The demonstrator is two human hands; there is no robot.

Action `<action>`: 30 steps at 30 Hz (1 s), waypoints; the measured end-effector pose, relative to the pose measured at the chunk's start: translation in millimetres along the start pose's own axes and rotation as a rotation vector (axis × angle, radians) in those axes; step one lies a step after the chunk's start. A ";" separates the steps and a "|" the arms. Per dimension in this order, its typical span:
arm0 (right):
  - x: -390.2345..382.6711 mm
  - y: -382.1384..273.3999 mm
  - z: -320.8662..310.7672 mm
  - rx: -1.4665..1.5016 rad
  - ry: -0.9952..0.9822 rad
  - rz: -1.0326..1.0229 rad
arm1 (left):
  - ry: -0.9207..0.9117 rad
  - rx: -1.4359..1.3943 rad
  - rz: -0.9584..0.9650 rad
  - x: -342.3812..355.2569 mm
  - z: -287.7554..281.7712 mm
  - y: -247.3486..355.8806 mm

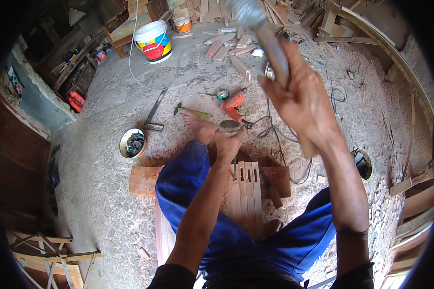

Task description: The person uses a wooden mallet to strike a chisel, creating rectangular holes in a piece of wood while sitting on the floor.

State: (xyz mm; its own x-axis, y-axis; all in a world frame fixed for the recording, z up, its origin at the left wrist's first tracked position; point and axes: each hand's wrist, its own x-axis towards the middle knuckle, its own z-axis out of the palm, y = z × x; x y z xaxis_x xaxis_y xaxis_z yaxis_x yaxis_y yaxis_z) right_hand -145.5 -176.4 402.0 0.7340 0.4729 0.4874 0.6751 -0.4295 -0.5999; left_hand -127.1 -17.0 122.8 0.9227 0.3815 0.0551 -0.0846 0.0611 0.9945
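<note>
My left hand (228, 144) is closed round a chisel (230, 126). Its round, worn handle top sticks up above my fist, and its blade (235, 168) points down at the slotted wooden pieces (246, 197) lying side by side between my legs. Dark slots run near their far ends. Raised high at the upper right, my right hand (304, 101) grips a hammer (273, 53) by its wooden handle. The grey hammer head (247, 13) is smeared by motion and well apart from the chisel.
A reddish board (142, 180) lies crosswise under the pieces. Beyond my foot are a green-handled hammer (195, 113), an orange drill (234, 105) with its cord, and a square (156, 108). Buckets (130, 143) (153, 42) (363, 164) and wood offcuts (231, 45) stand around.
</note>
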 end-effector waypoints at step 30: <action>-201.7 166.0 78.3 0.006 -0.350 0.329 | -0.110 0.472 0.498 -84.3 -5.9 14.0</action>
State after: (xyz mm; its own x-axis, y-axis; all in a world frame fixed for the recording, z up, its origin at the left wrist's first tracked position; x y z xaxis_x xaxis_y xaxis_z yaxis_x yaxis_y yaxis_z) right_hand -187.2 -282.8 154.5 0.8388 0.5436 0.0286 0.4097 -0.5958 -0.6907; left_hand -208.2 -42.8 131.5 0.8513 0.1629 0.4987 -0.3582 -0.5140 0.7794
